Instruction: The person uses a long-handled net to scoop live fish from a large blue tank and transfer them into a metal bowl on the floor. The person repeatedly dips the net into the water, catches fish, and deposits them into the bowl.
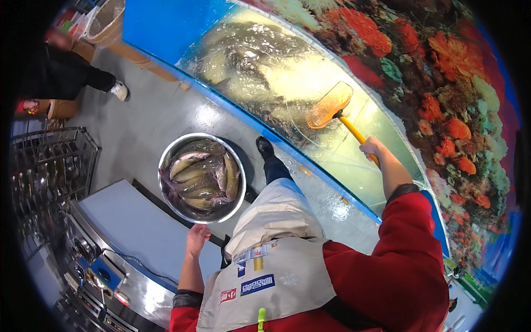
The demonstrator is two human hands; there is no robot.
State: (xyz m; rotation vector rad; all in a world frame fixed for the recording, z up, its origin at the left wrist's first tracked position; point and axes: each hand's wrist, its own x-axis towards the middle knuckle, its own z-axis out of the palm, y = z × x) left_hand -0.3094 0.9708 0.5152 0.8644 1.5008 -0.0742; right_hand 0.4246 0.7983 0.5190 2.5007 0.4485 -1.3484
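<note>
My right hand [373, 150] grips the yellow handle [352, 129] of a landing net. Its orange mesh head [332, 106] is over the lit water of a fish tank [373, 112], and no fish shows in the mesh. Dark shapes of fish [249, 62] crowd the rippling far part of the tank. My left hand [198, 235] is loosely curled with nothing visible in it, just below the rim of a round metal basin [162, 151] in the picture. Several yellowish-brown fish [203, 174] lie in the basin on the floor.
The tank's blue edge [232, 106] runs diagonally beside my shoe [264, 147]. At left stand a grey-topped metal counter [132, 224] and a wire rack [54, 166]. Another person [62, 72] in dark clothing is at upper left, near a lined bin [105, 23]. Behind the tank is a coral-patterned wall [439, 103].
</note>
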